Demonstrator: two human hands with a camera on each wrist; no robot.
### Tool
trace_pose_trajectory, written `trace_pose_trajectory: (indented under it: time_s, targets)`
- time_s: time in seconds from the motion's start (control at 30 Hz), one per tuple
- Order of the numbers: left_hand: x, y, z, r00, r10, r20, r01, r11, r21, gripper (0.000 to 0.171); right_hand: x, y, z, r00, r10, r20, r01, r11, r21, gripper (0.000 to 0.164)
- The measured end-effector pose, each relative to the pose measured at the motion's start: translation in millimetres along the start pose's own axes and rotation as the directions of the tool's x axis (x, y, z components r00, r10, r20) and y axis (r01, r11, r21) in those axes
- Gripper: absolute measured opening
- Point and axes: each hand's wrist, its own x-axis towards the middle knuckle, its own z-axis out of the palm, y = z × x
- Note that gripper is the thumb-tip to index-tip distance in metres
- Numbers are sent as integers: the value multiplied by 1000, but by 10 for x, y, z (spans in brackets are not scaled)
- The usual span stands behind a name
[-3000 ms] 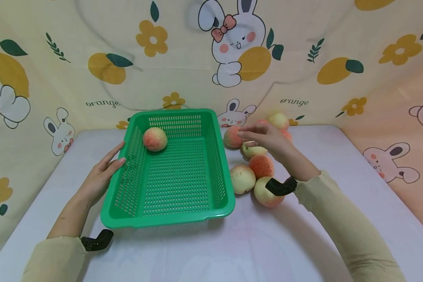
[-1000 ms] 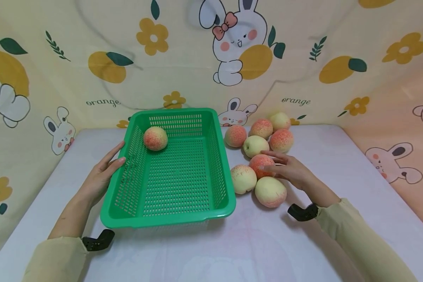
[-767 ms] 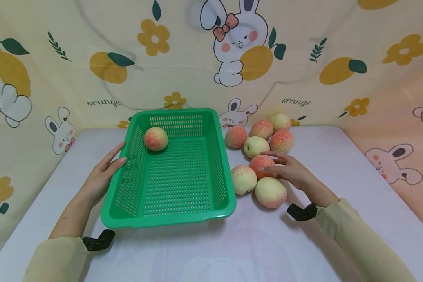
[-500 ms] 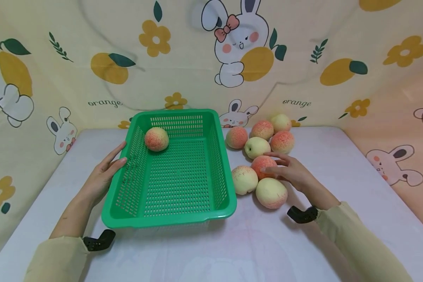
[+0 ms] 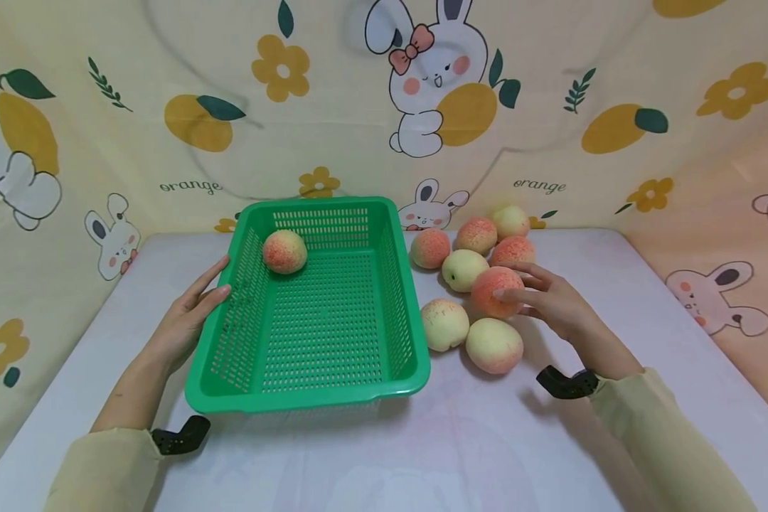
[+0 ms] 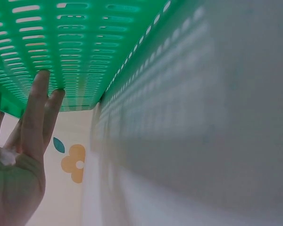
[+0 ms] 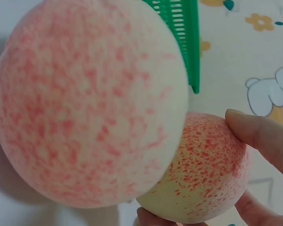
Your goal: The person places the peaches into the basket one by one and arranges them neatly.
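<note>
With thumb and fingers around it, my right hand [image 5: 560,302] holds a red-speckled peach [image 5: 497,291]. In the right wrist view the thumb presses one side of that peach [image 7: 203,169], with fingertips beneath; a larger pale, pink-flecked peach [image 7: 85,103] fills the near left and covers part of it. My left hand [image 5: 182,320] rests against the left side of the green plastic basket [image 5: 307,402]. In the left wrist view its fingers [image 6: 35,113] lie straight against the slotted outer wall. One yellow-red peach [image 5: 284,252] sits in the basket's far left corner.
Right of the basket, two pale peaches [image 5: 444,324] lie nearest, and several more peaches [image 5: 430,249] cluster behind, close to the patterned cloth backdrop [image 5: 333,142]. A pale peach [image 5: 465,270] sits just left of the held one. All rest on the white tabletop [image 5: 358,462].
My right hand came down from the rear peaches to the red-speckled peach, gripped it, and has just shifted it up and right from between its neighbours. My left hand and the basket stayed put.
</note>
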Motion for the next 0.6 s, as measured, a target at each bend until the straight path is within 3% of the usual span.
trace_pose_trajectory:
  time_s: [0.23, 0.47, 0.6]
  targets:
    - [4, 1, -1, 1000, 2, 5, -2, 1000, 6, 58, -29, -26, -64, 1000, -17, 0, 17, 1000, 13, 53]
    - [3, 0, -11, 1000, -2, 9, 2, 1000, -5, 58, -20, -89, -79, 1000, 7, -9, -7, 1000, -2, 67]
    - [8, 3, -10, 1000, -13, 7, 13, 1000, -2, 57, -3, -157, -77, 1000, -15, 4, 15, 1000, 21, 66]
